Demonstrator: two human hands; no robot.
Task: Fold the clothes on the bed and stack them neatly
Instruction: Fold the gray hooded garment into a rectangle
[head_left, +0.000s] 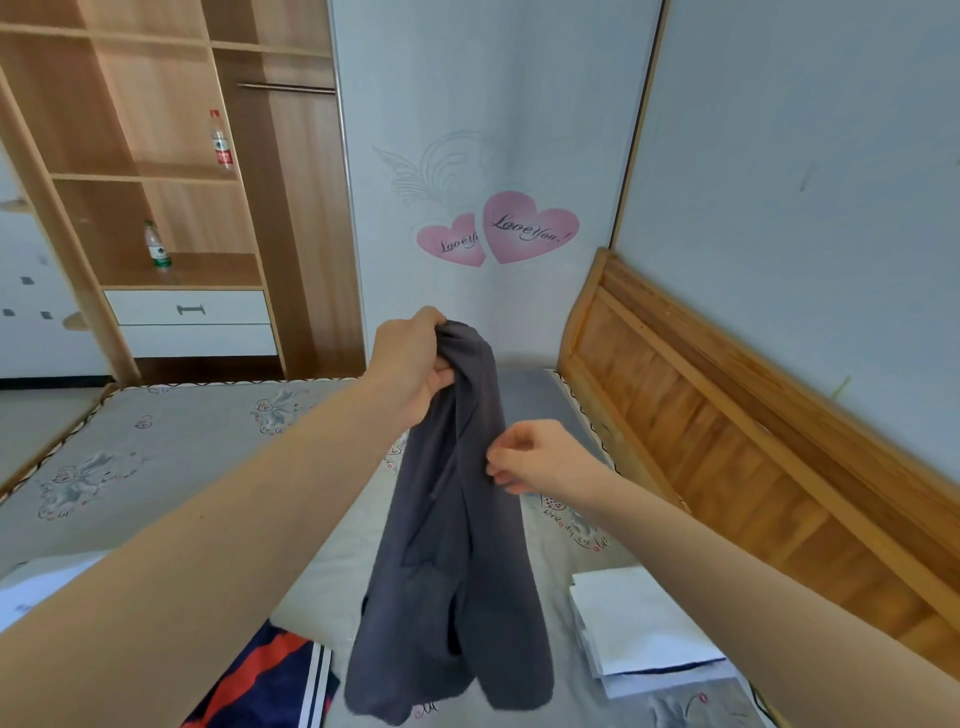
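Note:
A dark grey garment hangs in the air above the bed. My left hand grips its bunched top end. My right hand pinches the garment's right edge a little lower down. A stack of folded white clothes lies on the bed to the right, by the headboard. A navy garment with red and white stripes lies unfolded at the near left. Something white shows at the far left, partly behind my left arm.
A wooden headboard runs along the bed's right side against the wall. An open wooden wardrobe stands beyond the bed's far left, with two bottles on its shelves and white drawers below. The grey patterned sheet lies flat.

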